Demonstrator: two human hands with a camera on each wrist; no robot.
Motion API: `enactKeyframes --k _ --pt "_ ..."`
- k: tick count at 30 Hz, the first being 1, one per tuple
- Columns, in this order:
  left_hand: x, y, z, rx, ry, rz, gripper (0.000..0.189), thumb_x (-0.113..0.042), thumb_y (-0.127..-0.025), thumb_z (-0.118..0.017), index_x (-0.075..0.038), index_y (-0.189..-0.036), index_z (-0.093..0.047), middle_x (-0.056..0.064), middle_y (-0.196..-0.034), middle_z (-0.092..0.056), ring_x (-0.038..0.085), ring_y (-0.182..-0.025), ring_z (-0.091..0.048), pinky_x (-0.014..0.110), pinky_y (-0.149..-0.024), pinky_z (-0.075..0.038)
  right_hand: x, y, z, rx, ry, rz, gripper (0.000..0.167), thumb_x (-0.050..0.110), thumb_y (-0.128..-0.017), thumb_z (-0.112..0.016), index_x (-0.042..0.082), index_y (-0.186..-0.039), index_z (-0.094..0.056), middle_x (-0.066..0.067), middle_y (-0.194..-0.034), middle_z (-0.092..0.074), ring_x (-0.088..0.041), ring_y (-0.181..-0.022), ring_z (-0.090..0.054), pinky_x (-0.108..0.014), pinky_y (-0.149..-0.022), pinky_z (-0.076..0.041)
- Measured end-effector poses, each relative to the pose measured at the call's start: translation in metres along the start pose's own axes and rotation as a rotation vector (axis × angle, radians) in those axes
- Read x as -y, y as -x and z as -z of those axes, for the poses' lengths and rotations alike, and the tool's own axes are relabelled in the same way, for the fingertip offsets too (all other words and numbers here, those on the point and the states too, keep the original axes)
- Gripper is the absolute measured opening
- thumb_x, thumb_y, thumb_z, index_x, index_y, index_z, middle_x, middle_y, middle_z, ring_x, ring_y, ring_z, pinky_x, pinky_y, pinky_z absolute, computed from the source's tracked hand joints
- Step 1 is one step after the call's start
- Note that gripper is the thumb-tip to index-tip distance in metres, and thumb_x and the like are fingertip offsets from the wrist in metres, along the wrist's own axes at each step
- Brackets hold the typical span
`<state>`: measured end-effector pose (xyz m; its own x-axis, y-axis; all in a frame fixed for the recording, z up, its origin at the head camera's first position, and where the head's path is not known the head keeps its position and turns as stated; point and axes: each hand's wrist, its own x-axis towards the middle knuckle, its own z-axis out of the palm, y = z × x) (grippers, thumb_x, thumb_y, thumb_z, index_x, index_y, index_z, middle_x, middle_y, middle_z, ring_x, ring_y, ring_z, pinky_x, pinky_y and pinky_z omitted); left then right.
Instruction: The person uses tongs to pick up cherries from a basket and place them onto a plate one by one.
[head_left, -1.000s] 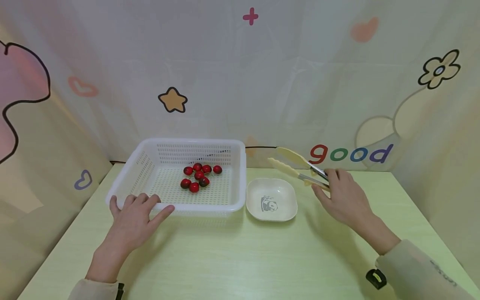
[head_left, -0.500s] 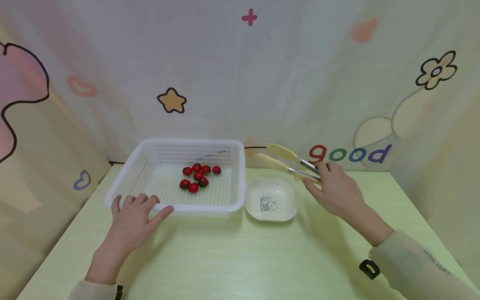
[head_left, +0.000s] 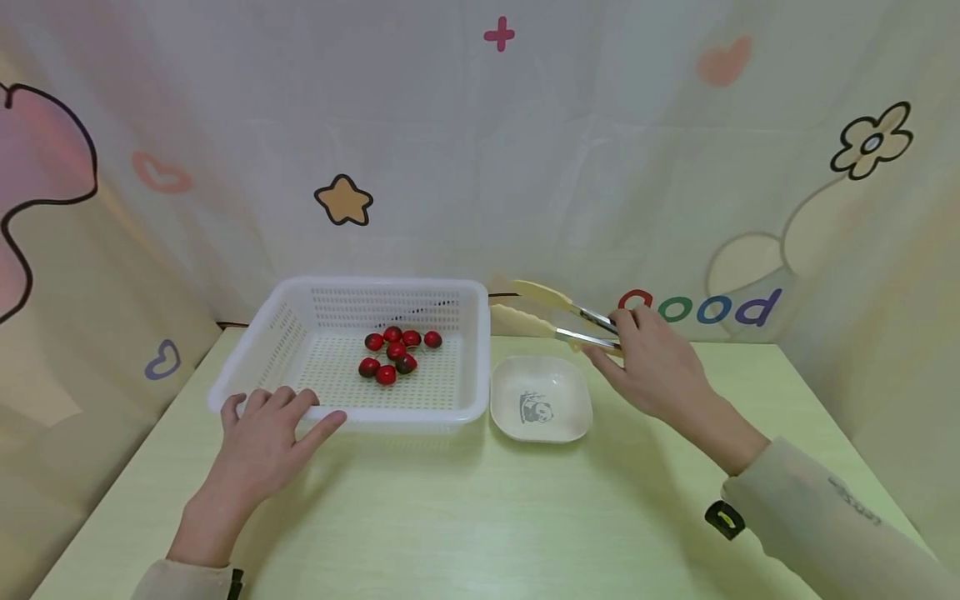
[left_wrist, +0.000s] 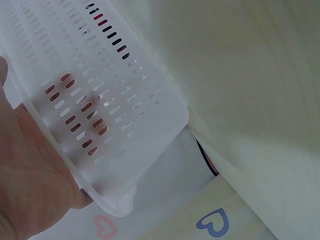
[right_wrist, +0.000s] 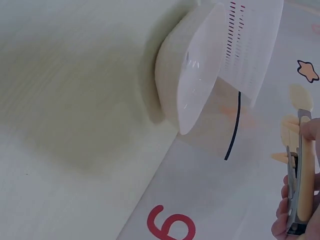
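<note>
My left hand [head_left: 262,446] grips the near rim of a white plastic basket [head_left: 408,415] by its left corner; in the left wrist view its fingers show through the slots of the wall. On the basket's slotted floor lie several dark red cherries [head_left: 386,375]. My right hand [head_left: 660,367] holds a pair of tongs [head_left: 525,322] with cream tips and metal arms. The tongs' tips are apart with nothing between them, pointing left near the basket's right rim. Below them stands a small white dish [head_left: 566,417] with a panda print, which holds nothing.
A pale green-yellow table [head_left: 450,517] bears the basket and dish. Behind it hangs a printed curtain [head_left: 450,167], close to the basket's back wall. Side curtains close in on the left and right.
My right hand has carried the tongs leftward and slightly up, from right of the dish to above it, close to the basket. My left hand, the basket and the cherries stay put.
</note>
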<state>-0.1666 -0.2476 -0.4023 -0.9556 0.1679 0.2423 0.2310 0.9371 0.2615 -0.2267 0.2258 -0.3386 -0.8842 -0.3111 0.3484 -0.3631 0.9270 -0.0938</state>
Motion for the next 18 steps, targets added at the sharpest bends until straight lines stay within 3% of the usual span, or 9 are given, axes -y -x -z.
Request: enactKeyframes --k 6,18 --pt "-0.001 0.0 0.001 0.003 -0.001 0.001 0.055 -0.064 -0.101 -0.05 -0.014 -0.114 -0.067 0.008 -0.108 -0.064 0.041 -0.105 -0.049 0.074 -0.099 -0.016 0.007 -0.01 0.001 0.007 0.023 0.008 0.054 0.048 -0.099 -0.063 -0.002 -0.117 -0.056 -0.015 -0.094 -0.052 -0.028 -0.078 -0.049 -0.037 -0.054 -0.045" --pt "-0.003 0.0 0.004 0.023 -0.015 0.002 0.06 -0.066 -0.102 -0.046 -0.012 -0.118 -0.067 0.01 -0.109 -0.062 0.045 -0.107 -0.049 0.074 -0.1 -0.016 0.022 -0.026 0.009 0.111 0.077 -0.021 0.062 0.049 -0.101 -0.06 -0.005 -0.13 -0.055 -0.021 -0.114 -0.055 -0.034 -0.096 -0.054 -0.042 -0.059 -0.053"
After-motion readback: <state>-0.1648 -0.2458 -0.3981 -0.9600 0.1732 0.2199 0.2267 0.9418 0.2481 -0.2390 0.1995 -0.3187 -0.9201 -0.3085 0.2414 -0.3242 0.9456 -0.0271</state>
